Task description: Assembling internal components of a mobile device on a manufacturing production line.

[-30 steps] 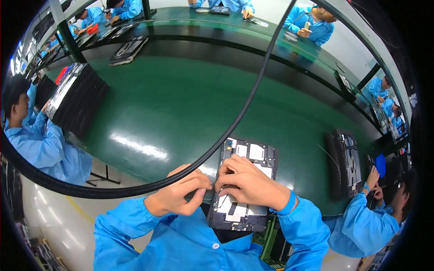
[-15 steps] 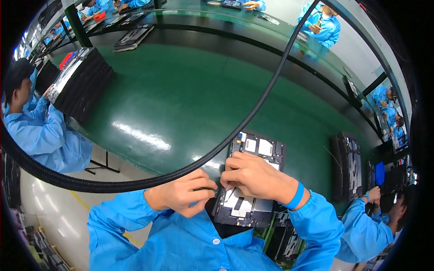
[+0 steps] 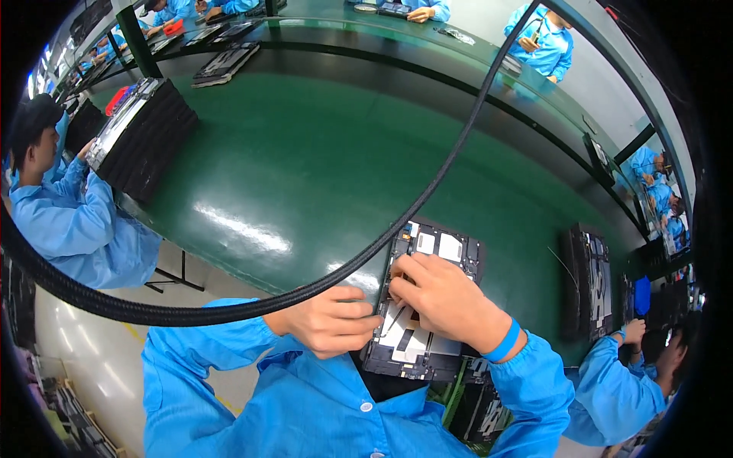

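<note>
In front of me an opened, flat electronic device (image 3: 412, 347), with a black frame and silvery-white panels, lies at the table's near edge. It seems to rest on others like it. My right hand (image 3: 447, 298), with a blue band at the wrist, is over its middle, fingers bent and pinched together. Below those fingertips a thin dark line crosses a white panel; I cannot tell whether it is held. My left hand (image 3: 332, 322) is closed at the device's left edge, fingertips close to the right hand's. Whatever either hand pinches is hidden.
A thick black cable (image 3: 305, 294) hangs across the view, in front of my left forearm. Tall stacks of similar devices stand at left (image 3: 145, 141) and right (image 3: 588, 282) on the green table (image 3: 305, 160). Co-workers in blue sit at both sides and beyond the far shelf (image 3: 366, 57).
My left hand has moved right, up to the device's edge. My right hand has shifted slightly right over the panels, its fingers still bent. The device stays in place.
</note>
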The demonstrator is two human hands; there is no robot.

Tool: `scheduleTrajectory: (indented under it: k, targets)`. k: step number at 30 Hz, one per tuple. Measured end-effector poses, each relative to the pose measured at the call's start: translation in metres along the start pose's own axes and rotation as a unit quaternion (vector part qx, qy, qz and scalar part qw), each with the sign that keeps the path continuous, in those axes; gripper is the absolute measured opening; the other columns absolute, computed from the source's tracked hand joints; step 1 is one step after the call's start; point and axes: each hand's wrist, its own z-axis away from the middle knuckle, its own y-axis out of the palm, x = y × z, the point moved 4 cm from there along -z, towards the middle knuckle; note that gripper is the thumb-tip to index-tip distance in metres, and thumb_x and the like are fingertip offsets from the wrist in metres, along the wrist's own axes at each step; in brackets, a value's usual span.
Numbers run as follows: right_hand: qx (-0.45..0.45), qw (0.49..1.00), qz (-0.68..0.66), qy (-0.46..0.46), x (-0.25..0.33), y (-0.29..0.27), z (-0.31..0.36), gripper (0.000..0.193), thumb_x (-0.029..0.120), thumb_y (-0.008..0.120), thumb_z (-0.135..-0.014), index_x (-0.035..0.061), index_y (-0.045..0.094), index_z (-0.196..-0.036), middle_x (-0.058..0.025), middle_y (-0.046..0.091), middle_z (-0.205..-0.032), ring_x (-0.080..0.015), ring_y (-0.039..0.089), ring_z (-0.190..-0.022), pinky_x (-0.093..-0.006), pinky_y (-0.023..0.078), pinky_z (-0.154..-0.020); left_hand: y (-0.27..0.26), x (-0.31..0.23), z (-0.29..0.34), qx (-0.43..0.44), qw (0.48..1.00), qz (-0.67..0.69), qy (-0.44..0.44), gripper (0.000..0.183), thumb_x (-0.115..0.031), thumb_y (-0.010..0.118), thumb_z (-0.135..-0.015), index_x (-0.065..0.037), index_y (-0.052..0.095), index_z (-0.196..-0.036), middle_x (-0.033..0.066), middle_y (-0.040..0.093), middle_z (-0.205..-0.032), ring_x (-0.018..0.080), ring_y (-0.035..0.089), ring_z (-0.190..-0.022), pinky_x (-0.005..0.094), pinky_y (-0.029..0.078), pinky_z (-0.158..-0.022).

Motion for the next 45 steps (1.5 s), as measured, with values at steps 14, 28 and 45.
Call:
scheduleTrajectory:
  k: [14,28,45]
  targets:
    - [-0.116,0.990,-0.076,0.032,-0.007,0.010,0.030,0.036,-0.001,0.077,-0.070,0.0064,0.065,-0.104,-0.0078,0.061,-0.095,-0.0296,0.068,-0.093,-0.0424,0.059,-0.078,0.005,0.006,-0.002,-0.013,0.993,0.047,0.110,0.013,-0.015,0.068,-0.088,-0.004,0.075,-0.088,0.0154,0.082,-0.105,0.0219,0.070,-0.083,0.0368,0.060,-0.079]
    - [-0.153,0.957,-0.213,0.121,-0.026,0.021,0.012,0.023,-0.007,0.076,-0.085,0.0034,0.061,-0.100,-0.0135,0.061,-0.095,-0.0395,0.070,-0.087,-0.0490,0.058,-0.073,0.009,0.016,-0.011,0.012,0.976,0.018,0.217,0.012,-0.008,0.066,-0.090,-0.003,0.073,-0.081,0.0143,0.079,-0.100,0.0236,0.071,-0.085,0.0387,0.061,-0.081]
    - [-0.198,0.934,-0.263,0.141,-0.031,0.030,0.014,0.021,-0.008,0.076,-0.087,0.0035,0.063,-0.100,-0.0141,0.062,-0.093,-0.0405,0.070,-0.085,-0.0484,0.056,-0.071,0.015,0.034,-0.014,0.002,0.968,0.110,0.225,0.017,-0.011,0.068,-0.094,-0.001,0.071,-0.080,0.0176,0.078,-0.099,0.0290,0.076,-0.090,0.0399,0.064,-0.084]
